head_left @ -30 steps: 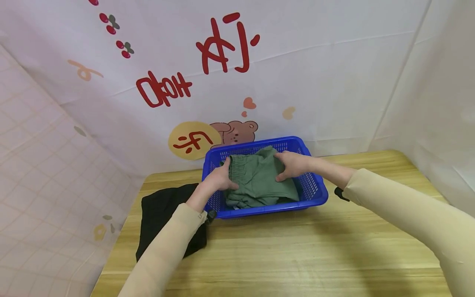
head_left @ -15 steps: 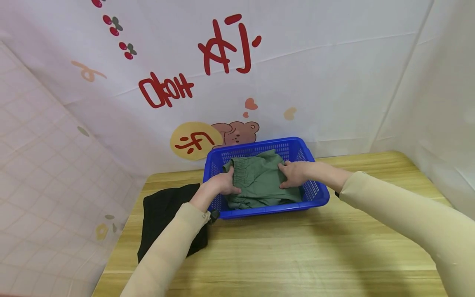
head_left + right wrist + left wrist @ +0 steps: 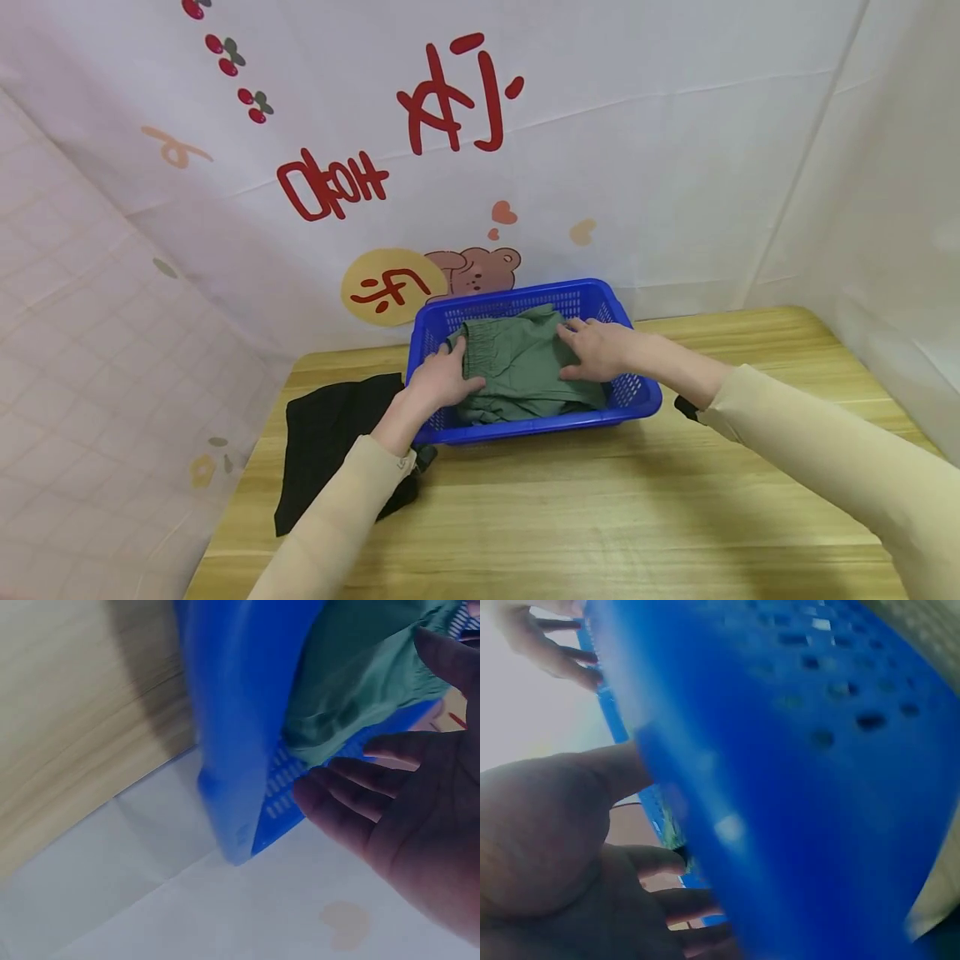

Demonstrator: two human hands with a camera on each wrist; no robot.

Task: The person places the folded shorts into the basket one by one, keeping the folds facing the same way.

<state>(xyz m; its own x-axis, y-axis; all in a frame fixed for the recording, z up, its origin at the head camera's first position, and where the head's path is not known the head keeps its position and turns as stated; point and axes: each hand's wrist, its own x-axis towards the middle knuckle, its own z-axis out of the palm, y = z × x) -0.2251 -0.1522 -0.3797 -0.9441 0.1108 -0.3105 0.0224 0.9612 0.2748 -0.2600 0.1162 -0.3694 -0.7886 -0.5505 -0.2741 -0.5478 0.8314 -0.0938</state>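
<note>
A green elastic-waisted garment, like shorts (image 3: pixel 521 362), lies folded inside a blue plastic basket (image 3: pixel 536 427), its gathered waistband toward the left. My left hand (image 3: pixel 441 379) is over the basket's left side, thumb and fingers spread at the waistband edge. Over the garment's right edge is my right hand (image 3: pixel 597 348), fingers extended and loosely spread. The right wrist view shows that hand's palm (image 3: pixel 420 817) with its fingers apart from the green cloth (image 3: pixel 360 667). In the left wrist view the basket wall (image 3: pixel 817 802) hides much of the inside.
A black folded cloth (image 3: pixel 330 442) lies on the wooden table (image 3: pixel 600 517) left of the basket, partly under my left forearm. Behind the basket hangs a white printed backdrop (image 3: pixel 675 183), which also runs along both sides.
The green garment has settled slightly lower in the basket. Both hands have loosened from it, fingers spreading, the left shifting a little left and the right lifting slightly.
</note>
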